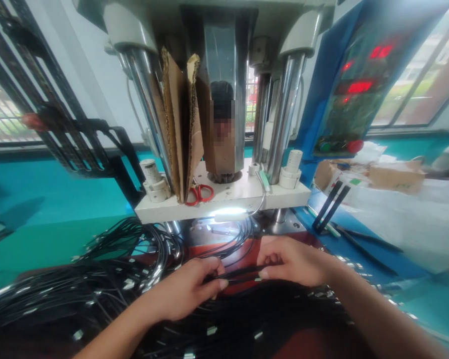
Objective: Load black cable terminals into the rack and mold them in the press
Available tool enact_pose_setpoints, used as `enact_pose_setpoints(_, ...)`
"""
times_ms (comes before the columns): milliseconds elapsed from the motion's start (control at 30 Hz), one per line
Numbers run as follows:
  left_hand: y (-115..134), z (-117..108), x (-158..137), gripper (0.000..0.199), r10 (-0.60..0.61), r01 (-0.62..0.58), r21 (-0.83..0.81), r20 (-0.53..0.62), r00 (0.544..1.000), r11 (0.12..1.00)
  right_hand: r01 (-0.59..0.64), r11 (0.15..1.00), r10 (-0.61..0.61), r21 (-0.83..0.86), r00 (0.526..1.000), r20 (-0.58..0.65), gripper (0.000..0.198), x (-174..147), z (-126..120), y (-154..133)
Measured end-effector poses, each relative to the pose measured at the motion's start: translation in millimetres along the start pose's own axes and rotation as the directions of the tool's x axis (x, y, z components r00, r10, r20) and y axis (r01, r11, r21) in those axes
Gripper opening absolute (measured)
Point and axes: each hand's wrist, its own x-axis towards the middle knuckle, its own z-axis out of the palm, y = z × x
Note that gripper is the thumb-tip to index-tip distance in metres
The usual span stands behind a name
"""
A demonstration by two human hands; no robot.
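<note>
I am holding a black cable (243,273) between my two hands, just in front of the press (224,99). My left hand (189,289) is pinching one end with thumb and fingers closed on it; my right hand (292,262) is gripping the other end, fingers curled around it. The cable is running nearly level from left to right, its long axis lying across my view, parallel to the front edge of the white plate (224,199). Both hands are about equally near it, each touching an end, with the short free stretch between them. The gap under the plate, lit by a small lamp (228,215), is lying straight ahead of the cable and a little above it. A heap of loose cables (78,279) is lying to my left on the tabletop and passing under my wrists. Red scissors (200,193) are resting on the plate beside the cardboard (181,129).
</note>
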Motion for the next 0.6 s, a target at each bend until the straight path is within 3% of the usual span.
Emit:
enact_pose_setpoints(267,0.0,-0.3,-0.9,0.03,-0.003,0.003,-0.006,-0.003,1.0,1.0,0.045,0.984,-0.059,-0.171,0.995,-0.075,0.021,3.5,8.9,-4.0)
enact_pose_setpoints(400,-2.7,0.8,-0.1,0.03,0.008,-0.007,0.011,-0.04,0.999,1.0,0.036,0.987,-0.048,-0.158,0.996,-0.078,0.027,3.0,8.8,-5.0)
enact_pose_setpoints(533,-1.3,1.4,-0.4,0.021,0.011,-0.011,0.009,-0.029,1.0,1.0,0.053,0.992,-0.052,-0.115,0.999,0.018,0.019,0.2,3.4,-3.6)
enact_pose_setpoints(600,0.6,1.1,-1.2,0.021,0.017,-0.017,-0.015,-0.01,1.0,1.0,0.017,0.991,-0.01,-0.132,0.999,0.052,0.026,-0.8,1.8,-0.8)
